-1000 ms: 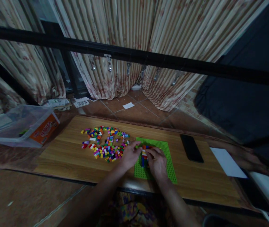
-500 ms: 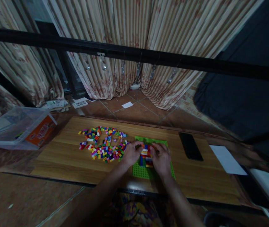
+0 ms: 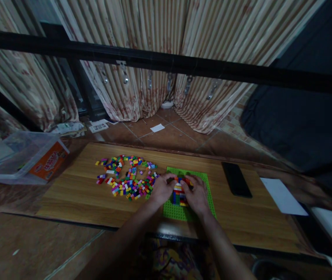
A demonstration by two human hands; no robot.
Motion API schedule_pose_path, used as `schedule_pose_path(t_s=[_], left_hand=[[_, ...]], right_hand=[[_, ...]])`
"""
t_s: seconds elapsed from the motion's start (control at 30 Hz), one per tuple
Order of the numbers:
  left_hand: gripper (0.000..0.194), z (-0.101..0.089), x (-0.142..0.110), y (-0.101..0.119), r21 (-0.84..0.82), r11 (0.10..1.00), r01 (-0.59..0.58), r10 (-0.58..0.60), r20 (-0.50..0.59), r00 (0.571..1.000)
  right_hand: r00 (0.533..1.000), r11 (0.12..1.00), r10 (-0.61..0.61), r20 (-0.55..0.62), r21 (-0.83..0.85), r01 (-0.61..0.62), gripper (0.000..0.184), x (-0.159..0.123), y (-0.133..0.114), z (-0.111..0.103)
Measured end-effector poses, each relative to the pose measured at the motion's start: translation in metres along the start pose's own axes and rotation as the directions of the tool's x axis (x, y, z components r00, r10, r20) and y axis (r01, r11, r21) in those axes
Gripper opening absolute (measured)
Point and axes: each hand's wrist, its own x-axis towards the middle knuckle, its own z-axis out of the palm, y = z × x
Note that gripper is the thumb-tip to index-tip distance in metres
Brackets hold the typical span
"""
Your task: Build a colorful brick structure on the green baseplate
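Note:
A green studded baseplate (image 3: 173, 213) lies on the table in front of me. Rows of colourful building bricks (image 3: 179, 197) in blue, green, red, white and yellow are set on its middle. My left hand (image 3: 162, 190) reaches in from the left, thumb and fingers curled closed at the far-left end of these rows. Across from it, my right hand (image 3: 196, 195) bends over the right side, its fingers pressed on bricks at the far end. The fingers partly hide which bricks they touch. Left of the plate spreads a loose pile of small bricks (image 3: 135, 189), close to my left hand.
A black phone (image 3: 236, 179) and white paper (image 3: 282, 196) lie on the right of the wooden table (image 3: 72, 186). At left stands a clear plastic box (image 3: 14, 177) with an orange label. A black bar (image 3: 154, 58) crosses before the curtains (image 3: 154, 23).
My right hand has shifted slightly left and closer to the bricks, its fingers now lower over them. My left hand stays almost in place. The view has tilted a little.

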Motion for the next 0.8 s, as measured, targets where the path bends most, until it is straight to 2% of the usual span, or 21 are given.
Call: schedule_pose_path(t_s=[0.4, 0.6, 0.7, 0.8], left_hand=[[0.025, 0.004, 0.004, 0.003, 0.060, 0.998, 0.017, -0.014, -0.054, 0.998], [0.024, 0.006, -0.001, 0.008, 0.051, 0.999, -0.019, 0.024, -0.095, 0.995], [0.025, -0.004, -0.005, 0.011, 0.032, 0.999, -0.037, 0.040, -0.124, 0.992], [0.028, -0.030, -0.014, 0.009, 0.006, 0.998, -0.062, 0.062, -0.175, 0.983]], right_hand=[[0.999, 0.998, 0.028, 0.020, 0.062, -0.030, 0.038, 0.002, 0.001, 0.004], [1.000, 0.992, -0.022, 0.016, 0.126, 0.020, 0.039, 0.004, 0.003, 0.001], [0.999, 0.967, -0.049, -0.005, 0.250, 0.048, 0.041, 0.008, 0.005, -0.007], [0.995, 0.948, -0.020, -0.103, 0.313, 0.052, 0.042, 0.009, 0.005, -0.021]])
